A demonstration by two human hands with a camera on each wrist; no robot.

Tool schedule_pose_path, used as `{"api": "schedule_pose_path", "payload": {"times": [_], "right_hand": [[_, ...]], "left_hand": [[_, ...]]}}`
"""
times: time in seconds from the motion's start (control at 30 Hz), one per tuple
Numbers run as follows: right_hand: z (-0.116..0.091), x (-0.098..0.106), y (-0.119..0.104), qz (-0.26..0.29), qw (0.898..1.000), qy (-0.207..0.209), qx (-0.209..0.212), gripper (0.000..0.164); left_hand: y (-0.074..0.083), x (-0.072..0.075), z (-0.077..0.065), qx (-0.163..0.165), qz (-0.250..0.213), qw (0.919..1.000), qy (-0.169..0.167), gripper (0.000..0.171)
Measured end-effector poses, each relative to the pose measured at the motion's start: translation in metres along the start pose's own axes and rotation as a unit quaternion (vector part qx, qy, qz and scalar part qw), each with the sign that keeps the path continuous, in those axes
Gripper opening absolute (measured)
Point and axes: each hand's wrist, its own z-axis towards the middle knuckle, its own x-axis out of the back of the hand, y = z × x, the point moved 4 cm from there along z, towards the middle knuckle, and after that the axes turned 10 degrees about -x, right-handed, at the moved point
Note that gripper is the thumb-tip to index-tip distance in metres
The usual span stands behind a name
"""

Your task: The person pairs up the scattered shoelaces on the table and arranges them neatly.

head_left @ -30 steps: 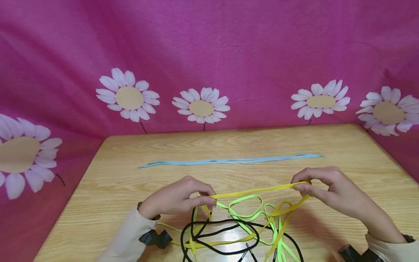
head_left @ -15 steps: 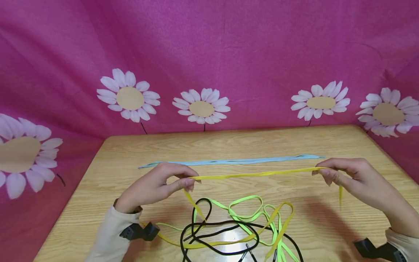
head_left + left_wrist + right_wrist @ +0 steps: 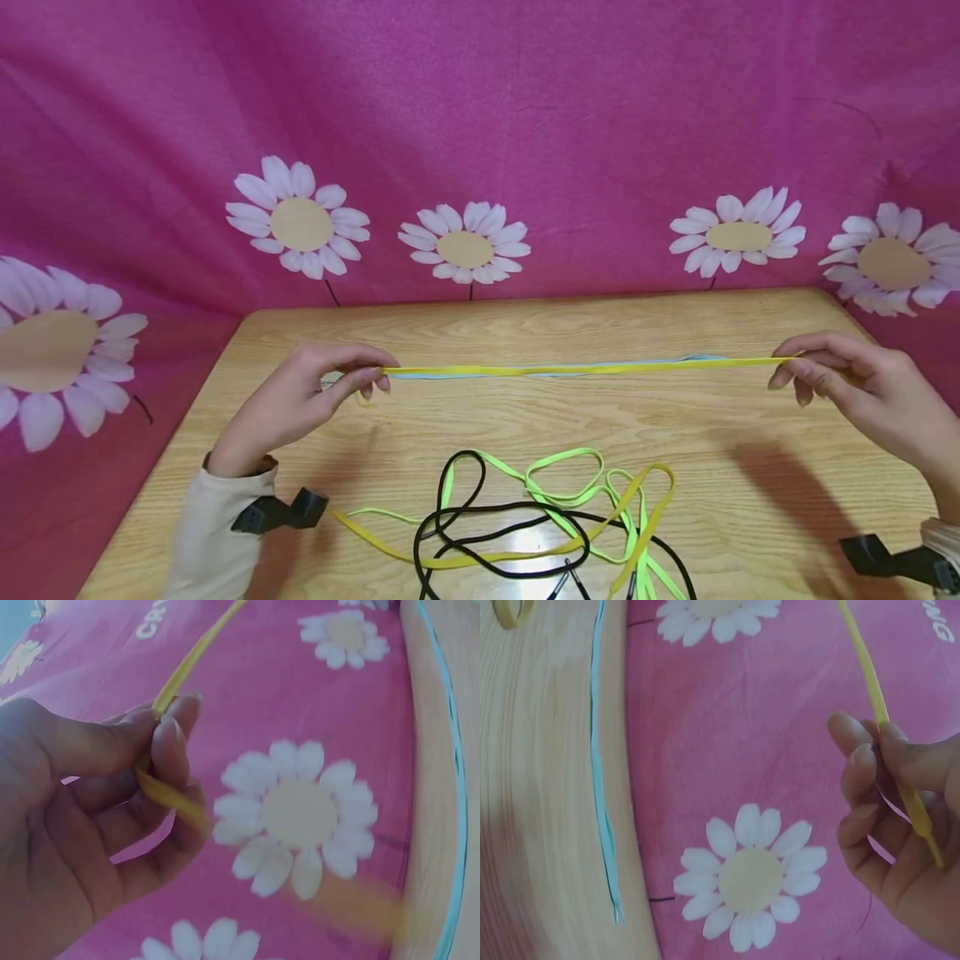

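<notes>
A flat yellow shoelace (image 3: 585, 368) is stretched taut between my two hands, raised off the table. My left hand (image 3: 300, 400) pinches it between thumb and fingers, and a loose length (image 3: 176, 799) trails below, blurred. At the other end my right hand (image 3: 862, 383) pinches it near its tip, with a short tail (image 3: 922, 825) lying across the palm. In the head view the taut lace overlaps a light blue shoelace (image 3: 598, 772), which lies straight on the table farther back and is partly hidden behind it.
Nearer the front of the wooden table (image 3: 225, 433) lies a loose tangle: a round black shoelace (image 3: 517, 575), a neon green shoelace (image 3: 577, 454) and another yellow stretch of lace (image 3: 660, 500). A pink flowered cloth (image 3: 600, 125) hangs behind the table and along its sides.
Both hands have lifted a yellow shoelace away from the tangle, moved farther back and spread wider apart, pulling more of it straight. The black and green laces stay about where they were.
</notes>
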Motion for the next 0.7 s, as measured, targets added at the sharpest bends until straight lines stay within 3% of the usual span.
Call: {"api": "schedule_pose_path", "payload": {"times": [0.13,0.23,0.43,0.53,0.7], "right_hand": [[0.0,0.004,0.012,0.018,0.999,0.006,-0.045,0.022],[-0.002,0.008,0.02,0.001,0.997,0.003,-0.079,0.021],[-0.004,0.013,0.034,-0.004,0.993,-0.01,-0.117,0.039],[-0.003,0.013,0.04,0.003,0.994,-0.024,-0.11,0.047],[-0.002,0.012,0.049,0.041,0.994,-0.037,-0.092,0.042]], "left_hand": [[-0.008,0.011,-0.007,0.015,0.036,0.9992,0.0,0.019],[-0.012,0.022,-0.012,-0.003,0.055,0.9984,0.016,0.02],[-0.021,0.038,-0.023,-0.025,0.068,0.9968,0.032,0.025],[-0.025,0.041,-0.027,-0.008,0.073,0.9966,0.036,0.025],[-0.03,0.046,-0.032,0.043,0.101,0.9926,0.052,0.018]]}}
